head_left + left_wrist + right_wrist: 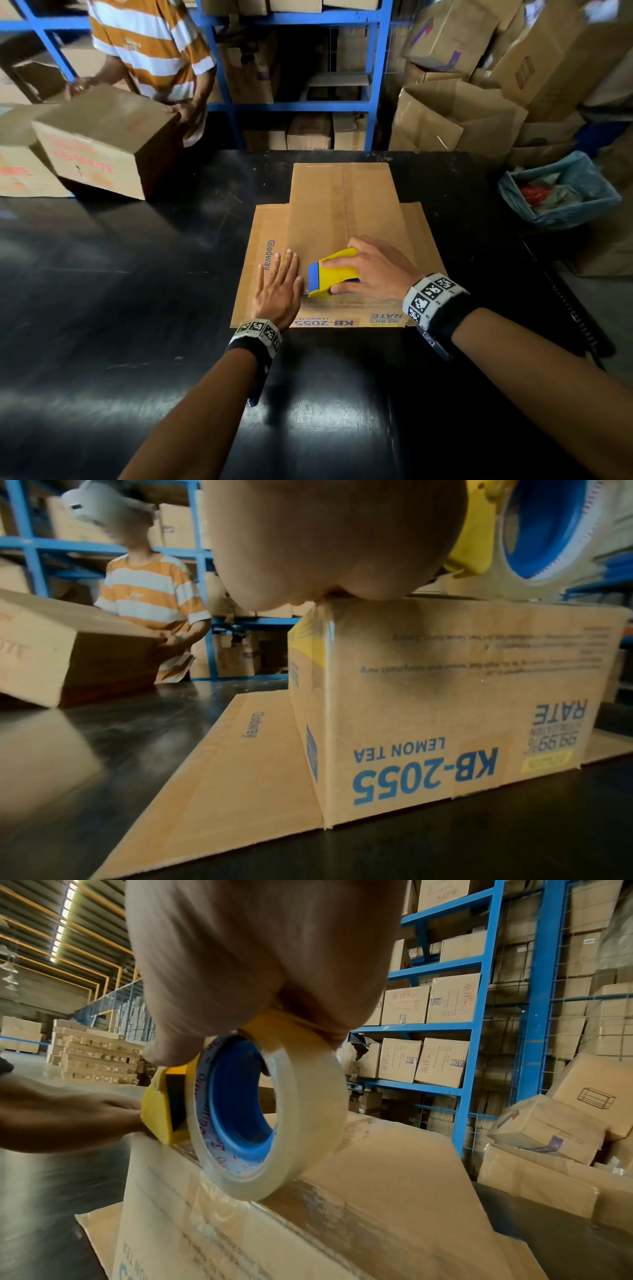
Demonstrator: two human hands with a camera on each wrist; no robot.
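Black table | left grip pressed flat on carton | right grip clasps tape dispenser just beside it

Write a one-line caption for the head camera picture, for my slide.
The right hand holds a yellow tape dispenser on top of the carton while the flat left hand presses beside it.

1. Brown corrugated cardboard box, blue print "KB-2055 LEMON TEA" reading upside down. Stands inverted on the black table, top face closed, lower flaps splayed flat to left and right. Glossy clear tape shows on the top face.

2. Yellow plastic tape dispenser with blue front piece, carrying a clear tape roll on a blue core. Rests on the box top near its near edge, roll touching the cardboard.
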